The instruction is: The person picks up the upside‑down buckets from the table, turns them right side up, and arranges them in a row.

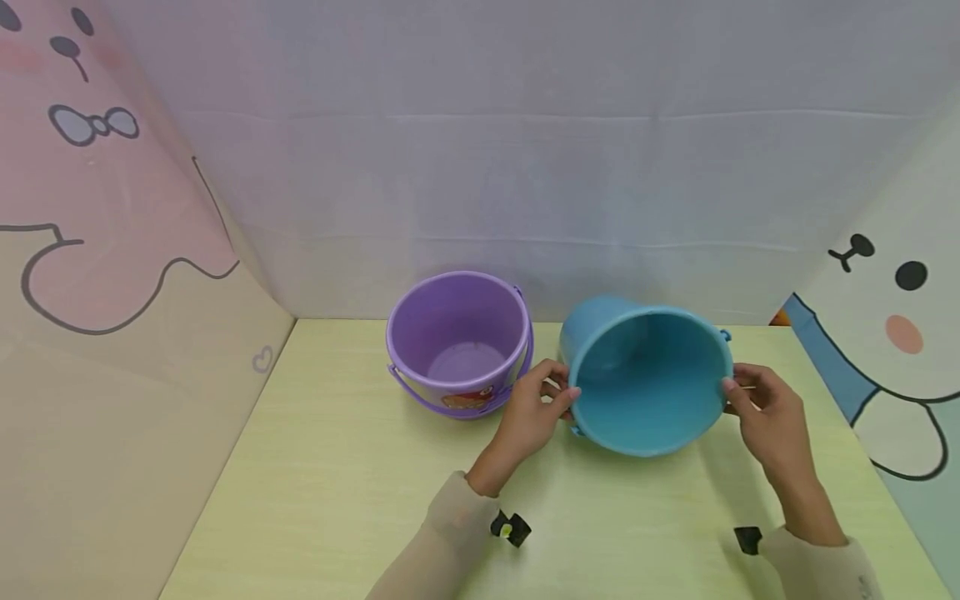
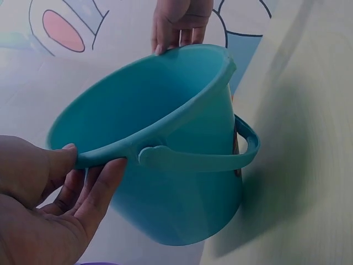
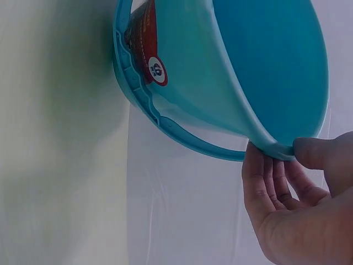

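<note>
A blue bucket (image 1: 648,392) is tipped toward me at the right back of the table, its open mouth facing the head camera. My left hand (image 1: 536,408) pinches its rim on the left, thumb inside and fingers outside. On the opposite side my right hand (image 1: 772,417) pinches the rim the same way. The bucket's handle (image 2: 204,160) hangs along its outer side, and a red label (image 3: 146,47) shows on the wall in the right wrist view. Just left of my left hand, a purple bucket (image 1: 420,379) stands upright with its handle lowered at the front.
The pale yellow-green table (image 1: 322,500) meets a white curtain-like backdrop (image 1: 450,183) behind the buckets. Cartoon-printed panels stand on the left (image 1: 112,275) and right (image 1: 900,375). Small black pieces show beside the left sleeve (image 1: 457,525) and the right sleeve (image 1: 817,567).
</note>
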`<state>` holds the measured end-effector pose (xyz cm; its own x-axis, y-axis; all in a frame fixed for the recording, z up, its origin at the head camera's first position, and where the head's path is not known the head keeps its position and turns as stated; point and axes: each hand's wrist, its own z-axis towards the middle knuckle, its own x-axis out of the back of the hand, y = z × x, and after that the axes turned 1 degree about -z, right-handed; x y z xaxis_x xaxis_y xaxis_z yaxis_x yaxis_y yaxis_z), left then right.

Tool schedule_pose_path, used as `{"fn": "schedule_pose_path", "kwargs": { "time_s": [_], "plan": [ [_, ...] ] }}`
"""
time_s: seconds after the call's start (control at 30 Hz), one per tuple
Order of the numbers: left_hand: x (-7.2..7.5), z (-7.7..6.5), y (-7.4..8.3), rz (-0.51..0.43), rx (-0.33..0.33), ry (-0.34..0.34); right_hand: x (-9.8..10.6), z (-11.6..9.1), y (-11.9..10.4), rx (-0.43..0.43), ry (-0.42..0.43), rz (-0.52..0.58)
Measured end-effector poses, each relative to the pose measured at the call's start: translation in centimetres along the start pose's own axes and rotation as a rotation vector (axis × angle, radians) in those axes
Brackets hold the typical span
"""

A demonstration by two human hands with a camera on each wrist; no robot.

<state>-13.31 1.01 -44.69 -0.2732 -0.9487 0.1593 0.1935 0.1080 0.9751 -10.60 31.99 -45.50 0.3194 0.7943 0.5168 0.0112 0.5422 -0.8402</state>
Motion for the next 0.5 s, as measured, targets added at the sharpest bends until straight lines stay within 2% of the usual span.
{"fn": "schedule_pose_path", "kwargs": {
  "time_s": [0.2,0.33,0.5],
  "plan": [
    [-0.12,0.04,0.04,-0.008,0.005,0.013,-0.12,-0.69,0.35,-0.052,-0.047,0.059],
    [-0.15,0.17,0.00,-0.031,0.021,0.030,-0.22,-0.97,0.64,-0.037,-0.070,0.094],
    [-0.17,0.37,-0.03,-0.070,0.032,0.034,-0.29,-0.84,0.63,-0.014,-0.040,0.097]
  ]
}}
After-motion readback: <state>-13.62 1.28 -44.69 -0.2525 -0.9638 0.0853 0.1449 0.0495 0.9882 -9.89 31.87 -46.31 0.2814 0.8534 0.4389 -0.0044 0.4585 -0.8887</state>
